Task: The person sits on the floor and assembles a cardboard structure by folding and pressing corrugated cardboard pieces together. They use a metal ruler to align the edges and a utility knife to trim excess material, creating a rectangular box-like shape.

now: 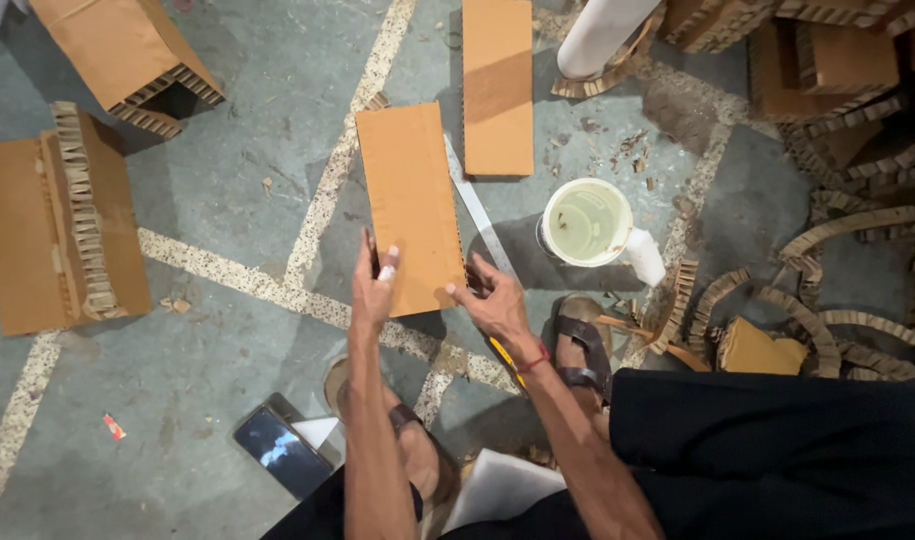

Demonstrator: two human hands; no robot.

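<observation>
Brown honeycomb cardboard panel (411, 205) lay lengthwise on the concrete floor (228, 180), its near end pinched between both hands, seemingly to keep it square: left hand (375, 290) with fingers curled on the left edge, right hand (498, 305) with fingers spread at the corner. A metal ruler (478, 215) ran alongside, a white glue bucket (587, 222) stood close by, and a phone (281, 450) lay near the foot.
</observation>
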